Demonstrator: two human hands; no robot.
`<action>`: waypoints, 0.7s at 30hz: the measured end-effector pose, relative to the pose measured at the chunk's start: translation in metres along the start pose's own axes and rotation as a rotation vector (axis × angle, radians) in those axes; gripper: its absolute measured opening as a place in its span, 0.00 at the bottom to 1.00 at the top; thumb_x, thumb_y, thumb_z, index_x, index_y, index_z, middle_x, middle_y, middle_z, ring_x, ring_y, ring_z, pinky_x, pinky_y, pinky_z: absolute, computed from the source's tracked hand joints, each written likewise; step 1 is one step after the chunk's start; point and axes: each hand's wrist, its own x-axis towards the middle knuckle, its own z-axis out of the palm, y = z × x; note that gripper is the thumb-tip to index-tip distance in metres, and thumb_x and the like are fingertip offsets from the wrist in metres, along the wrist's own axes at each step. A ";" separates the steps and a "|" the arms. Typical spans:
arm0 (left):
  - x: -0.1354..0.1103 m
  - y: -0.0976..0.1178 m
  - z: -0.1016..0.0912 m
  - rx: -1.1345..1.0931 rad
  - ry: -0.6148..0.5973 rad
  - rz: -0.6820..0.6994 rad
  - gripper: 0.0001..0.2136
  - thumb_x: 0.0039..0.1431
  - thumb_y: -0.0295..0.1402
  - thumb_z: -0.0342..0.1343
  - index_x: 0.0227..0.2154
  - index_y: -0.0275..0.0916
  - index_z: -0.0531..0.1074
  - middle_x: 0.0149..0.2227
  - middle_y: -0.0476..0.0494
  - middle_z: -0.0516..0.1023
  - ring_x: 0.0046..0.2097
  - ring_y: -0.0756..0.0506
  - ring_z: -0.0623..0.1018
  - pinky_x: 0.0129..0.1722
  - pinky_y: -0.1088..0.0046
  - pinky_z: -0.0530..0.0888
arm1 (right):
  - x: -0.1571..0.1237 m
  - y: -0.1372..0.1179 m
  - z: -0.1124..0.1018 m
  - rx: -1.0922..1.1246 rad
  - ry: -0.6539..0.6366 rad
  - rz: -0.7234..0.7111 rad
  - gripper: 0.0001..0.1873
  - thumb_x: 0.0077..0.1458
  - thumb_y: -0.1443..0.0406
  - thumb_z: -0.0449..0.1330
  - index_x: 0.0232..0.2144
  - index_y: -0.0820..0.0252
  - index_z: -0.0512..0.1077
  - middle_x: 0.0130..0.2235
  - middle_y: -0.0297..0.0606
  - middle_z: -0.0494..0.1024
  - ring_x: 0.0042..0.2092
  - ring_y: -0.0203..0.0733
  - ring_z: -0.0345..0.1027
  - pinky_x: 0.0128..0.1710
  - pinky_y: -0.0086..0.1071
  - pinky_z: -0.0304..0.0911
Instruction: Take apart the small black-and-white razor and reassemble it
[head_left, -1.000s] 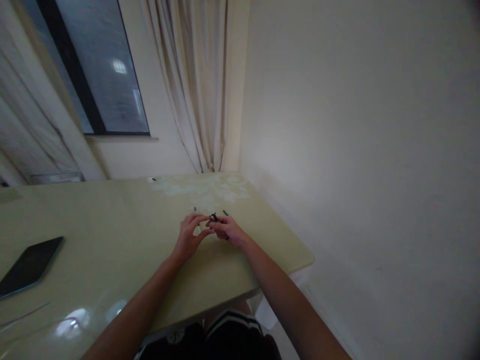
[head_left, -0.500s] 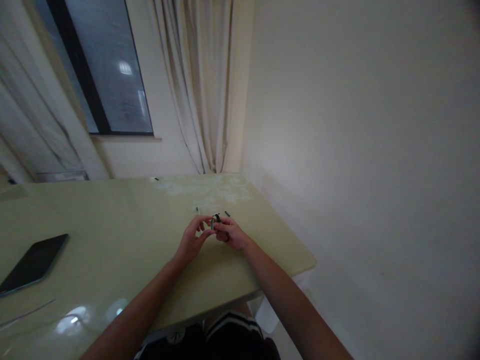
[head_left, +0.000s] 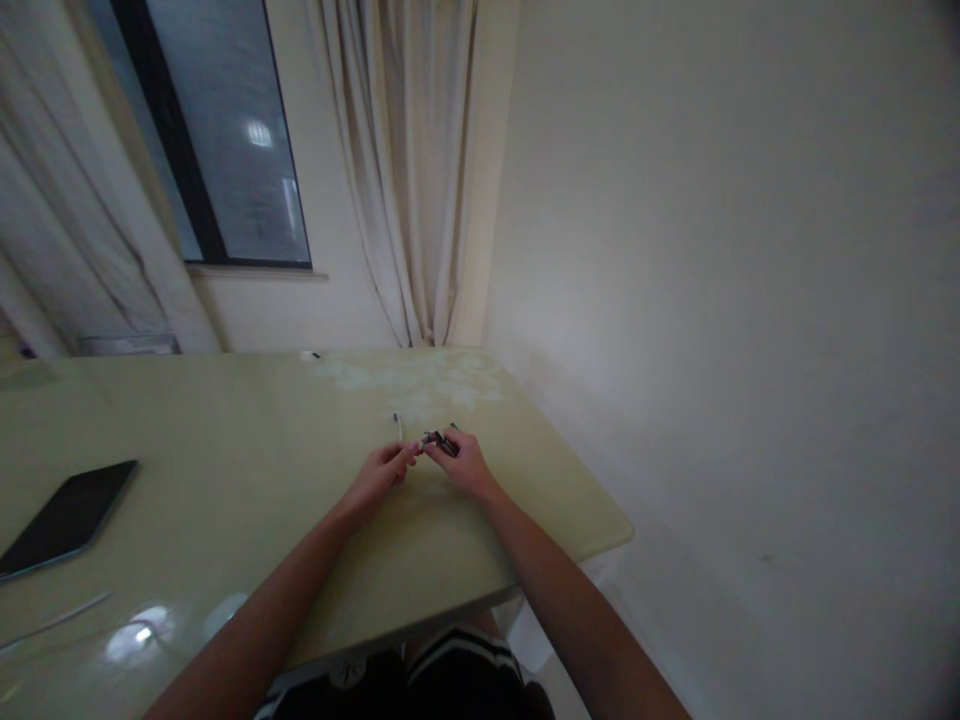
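Over the far right part of the table, my two hands meet at a small dark object with shiny, silvery parts (head_left: 437, 439), too small to name. My right hand (head_left: 466, 463) is closed around its dark part, fingers on top and thumb below. From the other side, my left hand (head_left: 382, 472) pinches at its silvery end with thumb and fingertips. Just beyond the left fingers lies a thin white stick with a dark tip (head_left: 399, 426). A short dark-green piece (head_left: 454, 427) shows partly behind my right fingers.
On the glossy pale-green table (head_left: 247, 440), a black tablet (head_left: 71, 515) lies at left, with a thin white cable (head_left: 60, 622) nearer me. A small black-and-white item (head_left: 312, 355) sits by the far edge. The wall (head_left: 675, 300) borders the table's right side.
The object has turned from upright to lying more sideways between my hands. My left hand has lowered slightly and its fingers have drawn together; my right fingers now reach over the top.
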 end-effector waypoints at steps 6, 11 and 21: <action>-0.008 0.013 0.001 0.031 -0.006 -0.028 0.28 0.46 0.60 0.66 0.32 0.35 0.80 0.29 0.47 0.75 0.26 0.52 0.66 0.26 0.75 0.60 | -0.002 0.002 0.002 -0.152 0.018 -0.201 0.19 0.61 0.49 0.64 0.34 0.59 0.78 0.30 0.36 0.74 0.33 0.39 0.66 0.36 0.31 0.60; -0.008 0.015 0.000 0.014 -0.019 -0.028 0.28 0.45 0.60 0.67 0.31 0.35 0.81 0.28 0.47 0.75 0.26 0.52 0.65 0.26 0.75 0.58 | -0.002 0.002 0.003 -0.155 0.041 -0.228 0.20 0.61 0.48 0.65 0.32 0.60 0.79 0.30 0.36 0.73 0.32 0.39 0.64 0.34 0.31 0.60; -0.007 0.010 -0.002 -0.053 -0.062 -0.033 0.26 0.45 0.54 0.71 0.40 0.37 0.84 0.31 0.47 0.79 0.26 0.52 0.64 0.27 0.75 0.58 | -0.004 0.002 0.002 -0.133 0.026 -0.269 0.18 0.60 0.50 0.66 0.36 0.59 0.80 0.31 0.37 0.74 0.34 0.40 0.68 0.36 0.32 0.63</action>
